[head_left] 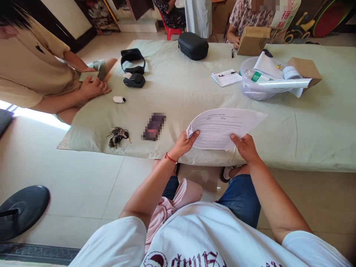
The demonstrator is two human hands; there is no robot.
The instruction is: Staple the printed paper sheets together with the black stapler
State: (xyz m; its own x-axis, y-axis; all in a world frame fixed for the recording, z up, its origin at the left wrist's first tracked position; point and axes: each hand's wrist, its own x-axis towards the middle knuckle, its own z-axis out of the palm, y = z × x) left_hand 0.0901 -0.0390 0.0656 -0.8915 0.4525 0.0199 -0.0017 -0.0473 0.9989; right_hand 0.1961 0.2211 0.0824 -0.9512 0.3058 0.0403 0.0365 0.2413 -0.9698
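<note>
I hold a printed paper sheet (225, 126) with both hands just above the near edge of a low table covered in a pale green cloth (180, 89). My left hand (183, 144) pinches the sheet's near left corner, a red string on that wrist. My right hand (245, 147) grips the near right edge. The sheet curves upward away from me.
On the cloth lie a phone (154, 126), a bunch of keys (118, 136), a small white cylinder (119, 99), a black headset (133, 67), a black case (193, 45), a notepad (226, 77), a plastic bag of papers (267, 79) and cardboard boxes (305, 69). One person sits at the left, another at the far side.
</note>
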